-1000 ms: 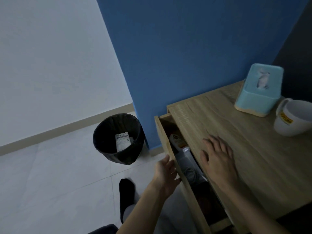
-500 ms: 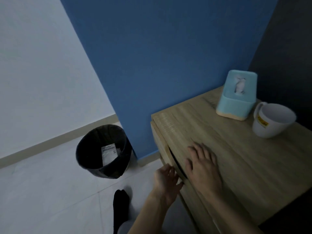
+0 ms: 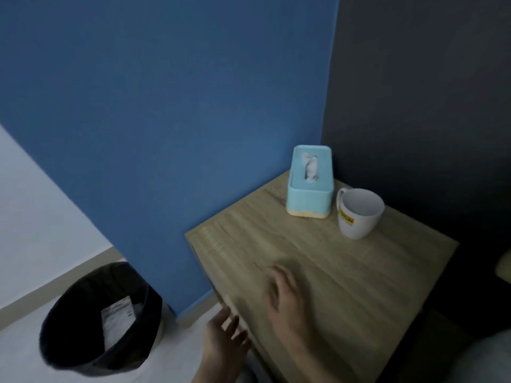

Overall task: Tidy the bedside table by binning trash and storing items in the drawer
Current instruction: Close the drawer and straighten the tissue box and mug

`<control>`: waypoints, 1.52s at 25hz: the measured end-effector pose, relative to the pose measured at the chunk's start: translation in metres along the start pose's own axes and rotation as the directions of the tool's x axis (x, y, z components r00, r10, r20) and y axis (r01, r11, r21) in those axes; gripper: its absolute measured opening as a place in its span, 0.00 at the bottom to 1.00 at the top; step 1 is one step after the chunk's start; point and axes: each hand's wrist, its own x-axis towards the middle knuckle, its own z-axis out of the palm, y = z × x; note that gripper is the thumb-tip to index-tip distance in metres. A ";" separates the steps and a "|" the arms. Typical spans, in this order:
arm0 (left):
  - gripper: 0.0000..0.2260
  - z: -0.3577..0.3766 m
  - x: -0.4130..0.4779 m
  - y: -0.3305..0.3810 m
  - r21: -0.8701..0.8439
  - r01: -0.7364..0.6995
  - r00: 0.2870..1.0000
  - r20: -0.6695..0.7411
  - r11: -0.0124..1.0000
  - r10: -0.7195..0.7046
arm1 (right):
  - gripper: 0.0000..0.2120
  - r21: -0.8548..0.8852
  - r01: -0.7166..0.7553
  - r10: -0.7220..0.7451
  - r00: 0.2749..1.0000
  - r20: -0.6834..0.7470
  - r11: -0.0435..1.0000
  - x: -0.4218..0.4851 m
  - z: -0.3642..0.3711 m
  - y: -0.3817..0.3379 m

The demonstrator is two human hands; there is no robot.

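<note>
The wooden bedside table (image 3: 345, 266) fills the lower right. Its drawer front is flush with the table's left side, so the drawer looks shut and its contents are hidden. My left hand (image 3: 225, 344) has its fingers spread flat against that drawer front near the top edge. My right hand (image 3: 284, 294) lies palm down on the tabletop close to the left edge, fingers apart and empty. On the floor to the left stands a black bin (image 3: 102, 322) lined with a dark bag, holding a white paper wrapper (image 3: 117, 317).
A light blue tissue box (image 3: 309, 183) and a white mug (image 3: 359, 214) with a yellow label stand at the back of the tabletop. A blue wall is behind, a dark wall to the right. Pale bedding (image 3: 486, 357) shows at the lower right.
The drawer, open a second ago with items showing, has been pushed shut by my left hand. My right hand stayed on the tabletop. The view has tilted upward.
</note>
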 end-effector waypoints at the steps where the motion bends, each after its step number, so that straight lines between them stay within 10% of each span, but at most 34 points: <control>1: 0.18 0.007 -0.001 0.006 0.142 -0.121 0.987 -0.089 0.982 0.134 | 0.17 0.120 -0.092 0.106 0.987 -0.119 0.989 0.005 -0.010 0.006; 3: 0.26 0.038 -0.002 0.021 0.443 -0.394 0.868 -0.106 0.805 0.484 | 0.19 0.200 -0.208 0.267 0.901 -0.342 0.957 0.023 -0.040 0.028; 6: 0.34 0.099 -0.005 0.039 0.668 -0.642 0.659 0.229 0.376 0.717 | 0.33 0.252 -0.406 0.477 0.779 -0.406 0.878 0.057 -0.085 0.077; 11: 0.31 0.212 0.032 0.065 0.672 -0.736 0.546 0.659 -0.078 0.517 | 0.48 0.266 -0.409 0.483 0.804 -0.348 0.873 0.103 -0.116 0.111; 17: 0.23 0.270 0.080 0.055 0.651 -0.533 0.537 0.754 -0.540 0.379 | 0.49 0.302 -0.321 0.391 0.896 -0.210 0.898 0.128 -0.124 0.125; 38: 0.18 0.361 0.074 0.009 0.615 -0.431 0.386 0.787 -0.660 0.481 | 0.40 0.352 -0.293 0.341 0.937 -0.082 0.889 0.166 -0.179 0.170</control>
